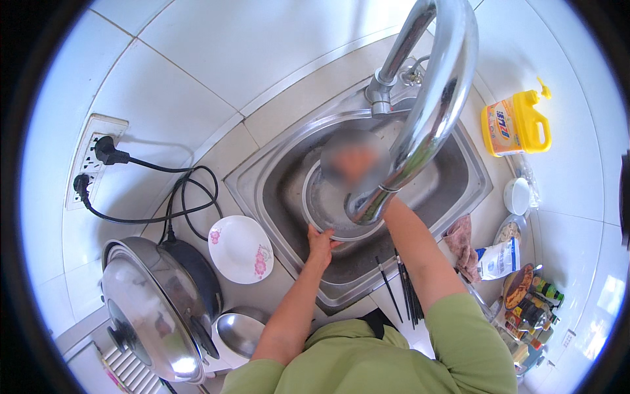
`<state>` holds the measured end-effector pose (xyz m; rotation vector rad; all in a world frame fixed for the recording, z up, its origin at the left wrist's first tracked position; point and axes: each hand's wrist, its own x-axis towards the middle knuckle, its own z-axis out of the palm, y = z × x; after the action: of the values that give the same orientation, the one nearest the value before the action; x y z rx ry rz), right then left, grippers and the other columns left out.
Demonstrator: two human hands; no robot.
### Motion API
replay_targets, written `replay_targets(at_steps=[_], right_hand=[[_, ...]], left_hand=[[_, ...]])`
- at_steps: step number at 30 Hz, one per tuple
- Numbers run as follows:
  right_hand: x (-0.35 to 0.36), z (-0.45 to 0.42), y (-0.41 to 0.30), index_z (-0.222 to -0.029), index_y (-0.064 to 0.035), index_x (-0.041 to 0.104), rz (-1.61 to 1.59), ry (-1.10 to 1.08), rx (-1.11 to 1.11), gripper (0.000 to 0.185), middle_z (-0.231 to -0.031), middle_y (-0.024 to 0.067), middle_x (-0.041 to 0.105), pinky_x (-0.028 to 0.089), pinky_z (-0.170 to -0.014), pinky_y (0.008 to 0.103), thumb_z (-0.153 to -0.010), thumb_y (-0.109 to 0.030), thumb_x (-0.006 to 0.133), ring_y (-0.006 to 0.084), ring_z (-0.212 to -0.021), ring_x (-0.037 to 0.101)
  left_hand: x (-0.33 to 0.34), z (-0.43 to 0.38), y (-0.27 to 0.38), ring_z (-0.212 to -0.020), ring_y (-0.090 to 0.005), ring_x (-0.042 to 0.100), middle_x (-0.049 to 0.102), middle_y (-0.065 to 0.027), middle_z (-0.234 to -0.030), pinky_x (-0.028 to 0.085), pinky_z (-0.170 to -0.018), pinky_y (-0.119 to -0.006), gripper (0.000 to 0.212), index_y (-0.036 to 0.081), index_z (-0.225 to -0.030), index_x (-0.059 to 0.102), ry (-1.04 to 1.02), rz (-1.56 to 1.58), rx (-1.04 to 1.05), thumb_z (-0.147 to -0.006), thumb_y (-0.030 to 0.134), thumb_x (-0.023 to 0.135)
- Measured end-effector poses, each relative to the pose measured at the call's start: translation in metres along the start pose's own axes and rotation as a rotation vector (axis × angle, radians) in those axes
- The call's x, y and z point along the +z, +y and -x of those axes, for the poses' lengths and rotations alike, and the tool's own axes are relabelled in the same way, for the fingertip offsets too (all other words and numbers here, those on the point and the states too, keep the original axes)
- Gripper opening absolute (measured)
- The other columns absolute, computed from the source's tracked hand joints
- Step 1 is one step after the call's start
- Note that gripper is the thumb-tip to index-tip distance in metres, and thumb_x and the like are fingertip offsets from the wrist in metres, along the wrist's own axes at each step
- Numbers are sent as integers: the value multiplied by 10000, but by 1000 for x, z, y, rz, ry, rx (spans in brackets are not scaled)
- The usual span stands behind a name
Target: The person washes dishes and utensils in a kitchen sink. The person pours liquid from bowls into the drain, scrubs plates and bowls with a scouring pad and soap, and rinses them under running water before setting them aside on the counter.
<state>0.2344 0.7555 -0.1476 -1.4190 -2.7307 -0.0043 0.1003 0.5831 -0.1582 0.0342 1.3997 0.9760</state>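
Observation:
A round metal basin sits inside the stainless steel sink, tilted slightly. My left hand holds its near rim, thumb over the edge. My right forearm passes behind the curved chrome faucet. Beyond the spout, my right hand shows only as a blurred patch over the basin's far side, so its fingers and anything in them cannot be made out. The faucet's end hides part of the basin.
A flowered white plate, a lidded steel pot and a steel bowl stand left. Black chopsticks lie at the sink's front edge. On the right are a pink cloth, a white bowl and a yellow detergent jug.

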Motion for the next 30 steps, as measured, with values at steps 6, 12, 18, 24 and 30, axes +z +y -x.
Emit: replay_targets(at_steps=[6, 12, 18, 24, 30], right_hand=[[-15, 31, 1, -1076, -78, 512, -17, -275, 431, 536, -960, 66, 535, 301, -788, 417, -646, -350, 679, 234, -1001, 463], [-36, 73, -25, -1030, -21, 471, -142, -52, 954, 614, -1044, 148, 536, 383, -869, 484, -608, -390, 721, 335, -1013, 501], [-56, 83, -48, -1157, 0, 398, -832, 157, 1534, 700, -986, 242, 581, 430, -832, 430, -605, -299, 707, 420, -916, 561], [-52, 91, -42, -1146, -85, 461, -794, 388, 1370, 618, -985, 213, 605, 428, -827, 418, -594, -220, 703, 382, -928, 575], [-53, 88, 28, -1137, -66, 499, -849, 317, 1010, 583, -970, 200, 609, 438, -811, 386, -593, -178, 675, 357, -903, 583]], left_hand=[[0, 12, 16, -780, -268, 629, 540, -123, -1039, 579, -565, -356, 497, 112, -1191, 349, 15, 18, 17, -745, -86, 443], [8, 29, 14, -808, -279, 622, 529, -121, -1056, 582, -589, -384, 512, 99, -1198, 339, 33, 66, 28, -734, -101, 427], [35, 42, 17, -945, -273, 583, 490, -119, -1146, 575, -651, -371, 529, 108, -1240, 315, 1, 182, 83, -765, -100, 419], [51, 70, 24, -983, -270, 557, 418, -120, -1227, 559, -715, -415, 523, 138, -1265, 296, -31, 316, 85, -808, -59, 454], [27, 49, 89, -985, -287, 559, 445, -148, -1211, 531, -757, -471, 482, 137, -1256, 333, -238, 118, -136, -830, 132, 557]])
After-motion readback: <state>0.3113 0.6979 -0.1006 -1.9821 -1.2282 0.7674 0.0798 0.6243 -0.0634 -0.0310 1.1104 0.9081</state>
